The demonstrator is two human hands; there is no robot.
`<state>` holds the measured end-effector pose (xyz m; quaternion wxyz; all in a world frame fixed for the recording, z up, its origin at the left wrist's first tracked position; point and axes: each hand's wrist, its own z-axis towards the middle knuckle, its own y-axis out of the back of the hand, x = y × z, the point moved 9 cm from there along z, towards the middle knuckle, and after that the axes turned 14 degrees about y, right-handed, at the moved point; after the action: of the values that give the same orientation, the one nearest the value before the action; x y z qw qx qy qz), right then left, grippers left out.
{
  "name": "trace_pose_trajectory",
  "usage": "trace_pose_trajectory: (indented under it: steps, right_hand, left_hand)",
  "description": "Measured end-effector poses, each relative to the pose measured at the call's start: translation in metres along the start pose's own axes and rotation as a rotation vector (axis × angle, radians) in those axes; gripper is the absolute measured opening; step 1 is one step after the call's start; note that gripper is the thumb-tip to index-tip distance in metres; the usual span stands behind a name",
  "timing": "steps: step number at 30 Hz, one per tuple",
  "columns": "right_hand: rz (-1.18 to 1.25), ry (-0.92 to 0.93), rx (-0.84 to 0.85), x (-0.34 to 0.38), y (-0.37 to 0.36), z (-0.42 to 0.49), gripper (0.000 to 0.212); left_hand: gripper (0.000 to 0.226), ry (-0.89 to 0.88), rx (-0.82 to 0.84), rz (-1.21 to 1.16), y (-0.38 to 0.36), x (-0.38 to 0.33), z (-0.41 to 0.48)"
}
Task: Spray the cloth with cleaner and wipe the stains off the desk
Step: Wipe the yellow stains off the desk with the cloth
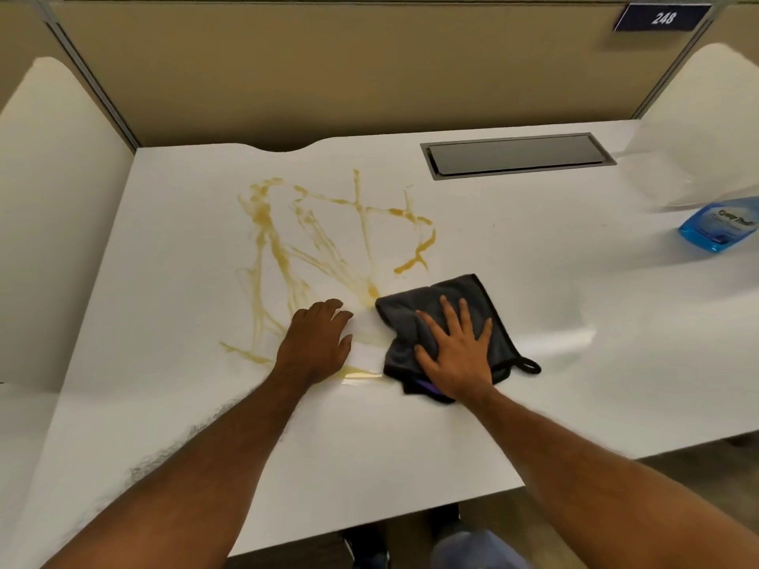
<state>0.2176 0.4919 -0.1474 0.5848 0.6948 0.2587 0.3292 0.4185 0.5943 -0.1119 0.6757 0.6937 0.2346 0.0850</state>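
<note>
A dark grey cloth [468, 293] with a small hanging loop lies crumpled on the white desk [534, 281]. My right hand [456, 347] presses flat on it, fingers spread. Yellow-brown stains [328, 240] streak the desk to the left and behind the cloth, reaching its left corner. My left hand [318, 342] rests on the bare desk just left of the cloth, fingers loosely bent, holding nothing. A blue cleaner bottle [718, 225] stands at the far right edge, partly cut off by the frame.
A grey cable hatch [517, 154] is set into the desk at the back right. Beige partition walls enclose the back and both sides. A dark number sign [662, 17] hangs top right. The desk's front edge runs just below my forearms.
</note>
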Motion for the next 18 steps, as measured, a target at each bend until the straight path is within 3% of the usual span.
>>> trace_pose_trajectory:
  steps: [2,7,12,16,18]
  right_hand:
    - [0.005,-0.08,-0.016,0.015,-0.003,0.0,0.072]
    - [-0.03,0.243,0.009,0.05,-0.014,-0.006,0.072]
    - [0.004,-0.03,-0.015,0.055,-0.013,0.007,0.075]
    - [-0.04,0.199,0.038,0.073,-0.018,0.013,0.078]
    - [-0.026,0.217,0.031,0.064,-0.01,0.027,0.077]
  left_hand:
    - [0.043,0.006,-0.005,-0.015,0.002,0.006,-0.003]
    - [0.042,0.024,0.004,-0.031,0.002,0.016,-0.013]
    - [0.043,0.059,-0.023,-0.057,0.01,0.038,-0.024]
    - [0.042,0.119,-0.036,-0.043,0.017,0.063,-0.036]
    - [0.043,0.144,-0.061,-0.021,0.018,0.077,-0.046]
